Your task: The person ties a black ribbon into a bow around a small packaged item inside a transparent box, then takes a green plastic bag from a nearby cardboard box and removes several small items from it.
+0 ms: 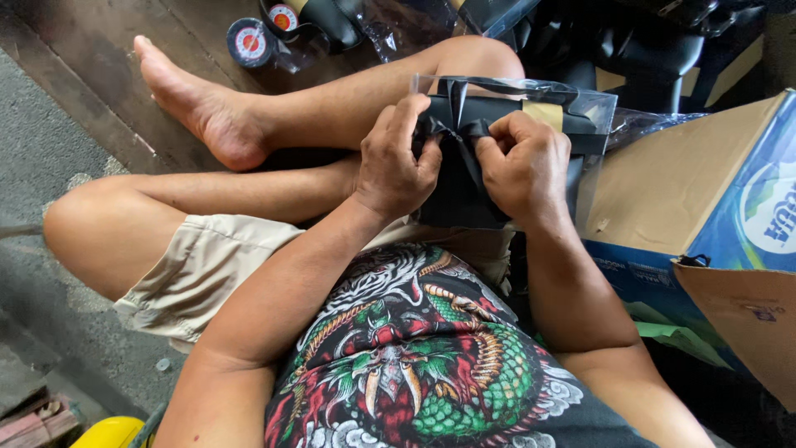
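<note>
I sit cross-legged on the floor. My left hand [396, 158] and my right hand [521, 164] both pinch a black sandal [460, 187] held over my lap. The fingers of both hands grip its black strap [458, 116] near the top middle. A clear plastic bag [593, 108] wraps around the sandal's far side, and a tan band [543, 114] shows on the sandal inside it. My thumbs press on the strap; the sandal's lower part is hidden behind my hands.
An open cardboard box [688, 178] with blue printed sides stands at my right. More black sandals in plastic [630, 41] lie beyond my knee. Round tape rolls [249, 41] sit on the wooden floor near my foot [203, 104]. A yellow object [108, 431] is at bottom left.
</note>
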